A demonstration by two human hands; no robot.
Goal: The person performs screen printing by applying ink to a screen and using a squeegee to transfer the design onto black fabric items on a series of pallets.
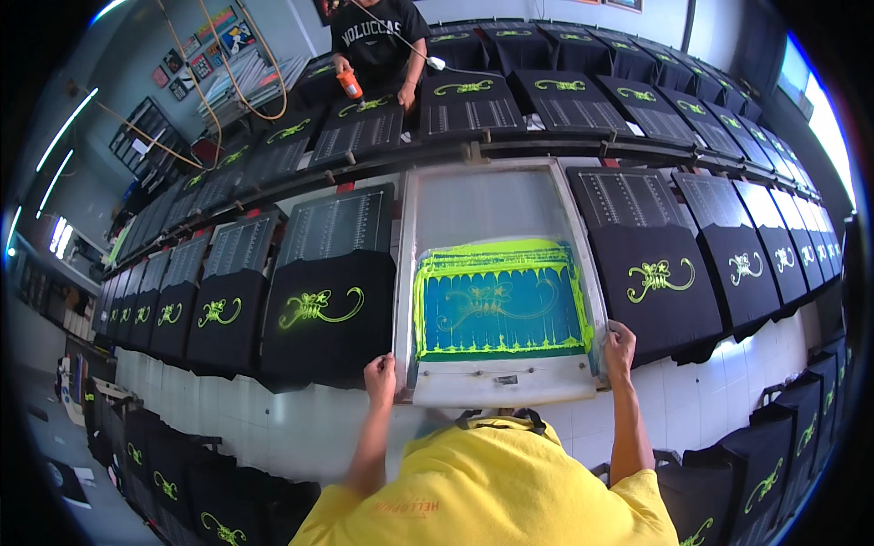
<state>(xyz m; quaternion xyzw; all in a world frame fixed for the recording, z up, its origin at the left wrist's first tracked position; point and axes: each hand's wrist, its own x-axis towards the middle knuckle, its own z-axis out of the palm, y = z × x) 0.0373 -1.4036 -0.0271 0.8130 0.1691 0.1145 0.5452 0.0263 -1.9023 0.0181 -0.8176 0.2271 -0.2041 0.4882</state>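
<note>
Long print table (273, 428) of black shirts (328, 309), white-framed screen (499, 382) smeared neon yellow, both hands' fingers (381, 369) gripping its corners

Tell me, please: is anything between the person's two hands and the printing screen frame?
Nothing visible. The left hand grips the screen frame at its near left corner, and the right hand grips its right side. Both touch the frame directly.

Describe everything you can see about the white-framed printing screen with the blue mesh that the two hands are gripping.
The white-framed printing screen with blue mesh lies flat in the row of black shirts, between two printed ones. Its rectangular frame looks like pale metal or painted wood. The blue mesh carries a faint scrolled design and is ringed with smeared neon yellow-green ink, thickest along the top. The upper part of the mesh is greyish and bare. The left hand grips the near left corner, the right hand the near right corner.
</note>
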